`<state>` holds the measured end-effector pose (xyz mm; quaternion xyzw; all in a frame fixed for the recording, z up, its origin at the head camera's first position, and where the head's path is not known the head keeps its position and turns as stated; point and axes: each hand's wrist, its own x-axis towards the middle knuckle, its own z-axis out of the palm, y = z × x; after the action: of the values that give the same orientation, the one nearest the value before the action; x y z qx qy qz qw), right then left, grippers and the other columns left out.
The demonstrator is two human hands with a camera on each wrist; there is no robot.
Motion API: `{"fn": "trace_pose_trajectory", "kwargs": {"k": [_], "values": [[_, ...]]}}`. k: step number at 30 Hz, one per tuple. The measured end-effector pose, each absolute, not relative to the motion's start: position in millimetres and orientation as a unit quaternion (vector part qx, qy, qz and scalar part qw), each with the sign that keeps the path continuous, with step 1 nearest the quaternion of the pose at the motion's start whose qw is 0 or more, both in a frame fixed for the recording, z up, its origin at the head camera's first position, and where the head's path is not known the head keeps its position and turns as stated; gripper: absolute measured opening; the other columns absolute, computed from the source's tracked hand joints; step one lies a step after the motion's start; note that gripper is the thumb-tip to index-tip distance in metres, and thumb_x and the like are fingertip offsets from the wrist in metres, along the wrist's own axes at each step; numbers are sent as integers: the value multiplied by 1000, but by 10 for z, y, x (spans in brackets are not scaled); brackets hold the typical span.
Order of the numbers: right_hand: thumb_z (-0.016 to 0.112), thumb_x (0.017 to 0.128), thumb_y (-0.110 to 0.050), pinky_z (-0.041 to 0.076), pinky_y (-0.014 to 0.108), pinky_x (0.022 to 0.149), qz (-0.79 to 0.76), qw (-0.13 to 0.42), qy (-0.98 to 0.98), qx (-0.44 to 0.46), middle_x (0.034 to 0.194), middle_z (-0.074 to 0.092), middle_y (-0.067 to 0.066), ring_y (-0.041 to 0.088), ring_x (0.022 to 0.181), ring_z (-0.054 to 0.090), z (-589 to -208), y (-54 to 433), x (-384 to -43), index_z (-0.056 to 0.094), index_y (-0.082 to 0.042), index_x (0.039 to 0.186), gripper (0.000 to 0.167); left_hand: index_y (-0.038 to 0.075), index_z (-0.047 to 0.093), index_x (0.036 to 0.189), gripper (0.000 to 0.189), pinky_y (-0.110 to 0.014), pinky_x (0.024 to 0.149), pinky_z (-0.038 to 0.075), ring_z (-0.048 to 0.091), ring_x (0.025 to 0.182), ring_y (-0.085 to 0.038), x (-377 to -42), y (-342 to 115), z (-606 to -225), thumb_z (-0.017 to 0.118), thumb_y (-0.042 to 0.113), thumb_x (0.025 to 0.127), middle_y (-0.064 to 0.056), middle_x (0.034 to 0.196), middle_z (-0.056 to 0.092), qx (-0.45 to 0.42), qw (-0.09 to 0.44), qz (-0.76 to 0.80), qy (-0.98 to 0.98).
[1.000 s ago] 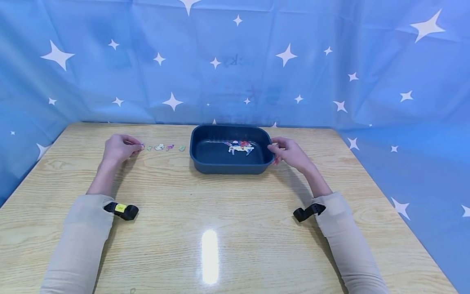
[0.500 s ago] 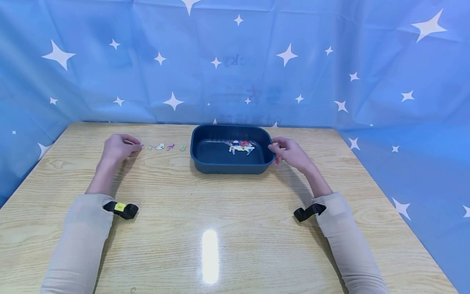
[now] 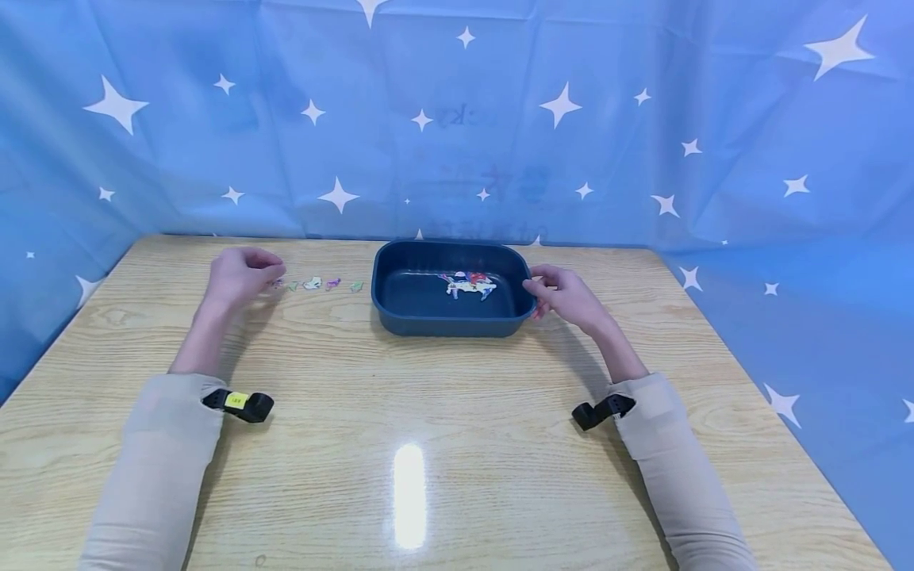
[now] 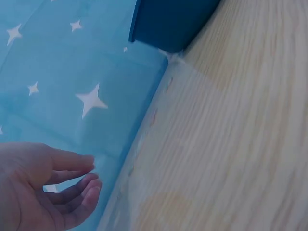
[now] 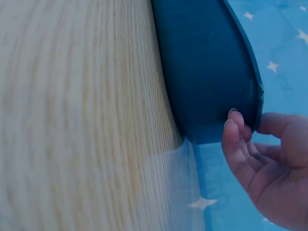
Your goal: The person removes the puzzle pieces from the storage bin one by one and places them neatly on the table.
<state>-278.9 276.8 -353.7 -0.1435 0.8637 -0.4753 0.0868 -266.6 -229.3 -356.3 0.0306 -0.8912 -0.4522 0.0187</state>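
Observation:
My left hand [image 3: 241, 277] hovers just above the left end of a row of small flat colourful cut-outs, which look like stickers. The leftmost is a purple piece [image 3: 278, 283] close under the fingertips; a white piece [image 3: 312, 283] lies further along. In the left wrist view the fingers of the left hand [image 4: 53, 187] are loosely bent, with nothing visible between them. My right hand [image 3: 567, 298] holds the right end of a dark blue plastic box [image 3: 451, 327]; in the right wrist view the rim [image 5: 257, 108] sits between thumb and fingers. Inside lies a cluster of colourful cut-outs [image 3: 467, 287].
The wooden table [image 3: 321, 444] spreads out in front of both arms. Behind its far edge hangs a blue curtain [image 3: 271, 151] with white stars. A green piece [image 3: 356, 286] lies between the row and the box.
My left hand has risen slightly and shifted right, off the leftmost cut-out, which stays on the table. The right hand and the box have not moved.

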Motion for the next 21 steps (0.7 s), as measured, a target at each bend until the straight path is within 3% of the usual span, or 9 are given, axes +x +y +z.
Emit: {"fn": "trace_pose_trajectory", "kwargs": {"k": [4, 10, 21], "values": [[55, 106, -22, 58, 52, 76, -474, 86, 864, -145, 94, 60, 20, 28, 69, 68, -3530, 2764, -2785, 47, 6, 143, 47, -5, 64, 122, 34, -25, 72, 52, 63, 89, -25, -2653, -2153, -3497, 64, 21, 100, -11, 103, 65, 14, 26, -467, -884], [55, 106, -22, 58, 51, 75, -472, 82, 865, -148, 94, 61, 21, 27, 68, 68, -3524, 2763, -2785, 47, 6, 143, 47, -4, 65, 121, 33, -25, 77, 53, 63, 90, -21, -2620, -1915, -3387, 64, 22, 100, -19, 109, 66, -43, 51, -479, -875], [54, 107, -22, 58, 49, 75, -474, 86, 864, -146, 96, 61, 21, 24, 68, 68, -3526, 2764, -2778, 46, 7, 143, 47, -3, 69, 113, 24, -20, 68, 53, 62, 80, -13, -2560, -1379, -3224, 66, 16, 99, -17, 102, 68, -101, 54, -509, -853]]}}
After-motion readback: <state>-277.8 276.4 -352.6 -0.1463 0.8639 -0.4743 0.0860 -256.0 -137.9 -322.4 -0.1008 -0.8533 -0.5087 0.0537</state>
